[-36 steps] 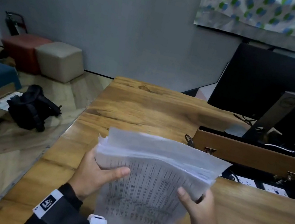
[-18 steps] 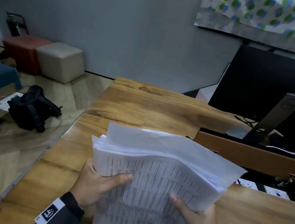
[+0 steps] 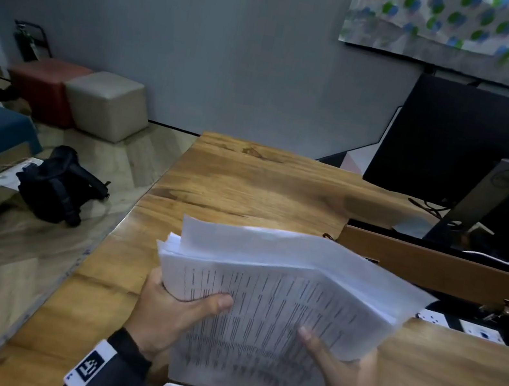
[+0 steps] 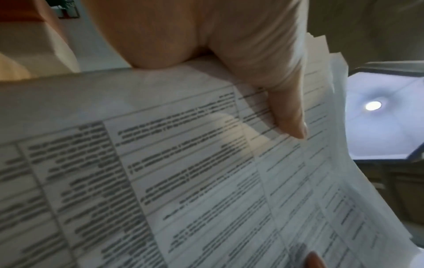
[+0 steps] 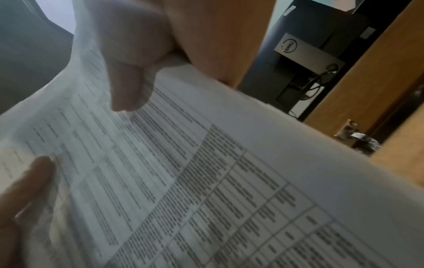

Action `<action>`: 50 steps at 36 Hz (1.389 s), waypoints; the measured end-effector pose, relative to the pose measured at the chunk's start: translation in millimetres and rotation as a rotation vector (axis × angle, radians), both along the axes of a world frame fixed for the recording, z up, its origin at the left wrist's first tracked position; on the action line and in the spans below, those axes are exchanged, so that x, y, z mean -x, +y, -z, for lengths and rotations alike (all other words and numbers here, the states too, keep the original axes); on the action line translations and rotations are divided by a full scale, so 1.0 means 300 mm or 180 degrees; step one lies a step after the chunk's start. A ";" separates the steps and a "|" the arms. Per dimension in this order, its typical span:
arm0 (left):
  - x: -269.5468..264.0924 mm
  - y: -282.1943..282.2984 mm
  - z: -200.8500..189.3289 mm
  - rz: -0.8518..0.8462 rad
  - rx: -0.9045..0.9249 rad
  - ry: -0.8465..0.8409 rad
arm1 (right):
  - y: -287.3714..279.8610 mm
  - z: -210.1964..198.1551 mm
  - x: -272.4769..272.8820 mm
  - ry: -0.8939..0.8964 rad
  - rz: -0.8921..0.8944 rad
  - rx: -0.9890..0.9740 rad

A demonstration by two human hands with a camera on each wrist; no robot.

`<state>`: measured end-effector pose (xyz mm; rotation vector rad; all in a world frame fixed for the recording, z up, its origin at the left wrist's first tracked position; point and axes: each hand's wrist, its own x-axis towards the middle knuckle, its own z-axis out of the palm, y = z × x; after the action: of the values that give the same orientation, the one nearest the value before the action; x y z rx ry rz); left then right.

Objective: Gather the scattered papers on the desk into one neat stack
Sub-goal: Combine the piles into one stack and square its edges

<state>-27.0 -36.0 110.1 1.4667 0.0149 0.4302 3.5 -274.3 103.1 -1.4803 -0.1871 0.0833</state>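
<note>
A stack of printed white papers [image 3: 274, 302] is held up above the wooden desk [image 3: 263, 191], its sheets fanned and uneven along the top edge. My left hand [image 3: 177, 312] grips the stack's left edge, thumb lying across the printed front page. My right hand [image 3: 340, 374] holds the lower right side, thumb on the front and fingers hidden behind the sheets. The left wrist view shows the left thumb [image 4: 284, 101] pressed on the papers [image 4: 183, 181]. In the right wrist view the right thumb [image 5: 128, 85] pinches the same papers [image 5: 206, 181].
A black monitor [image 3: 477, 157] on a grey stand sits at the desk's far right behind a brown wooden tray [image 3: 437, 269]. White power sockets [image 3: 461, 326] lie beside it. The desk's left edge drops to the floor, where a black bag [image 3: 60, 189] and cube stools [image 3: 105, 105] stand.
The stack has tilted and spread wider to the right, and risen a little. Both hands kept their hold, the right hand sliding lower along the right side.
</note>
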 end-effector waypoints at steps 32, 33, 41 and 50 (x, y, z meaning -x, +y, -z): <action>-0.002 0.009 -0.005 0.0084 0.0063 -0.0156 | -0.036 0.049 -0.019 -0.0238 0.0043 -0.0051; -0.001 0.007 -0.006 0.0072 0.0075 -0.0106 | -0.034 0.050 -0.018 -0.0224 0.0041 -0.0024; 0.001 0.005 0.042 0.0052 -0.0013 0.0311 | -0.016 0.045 -0.008 -0.0092 -0.0073 0.0111; 0.018 -0.036 -0.037 -0.0219 0.0006 0.0045 | 0.011 -0.011 0.002 -0.0351 0.0408 -0.0099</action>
<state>-32.3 -46.9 121.1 1.4706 0.0772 0.4753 3.0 -271.1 106.3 -1.4634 -0.1813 -0.1043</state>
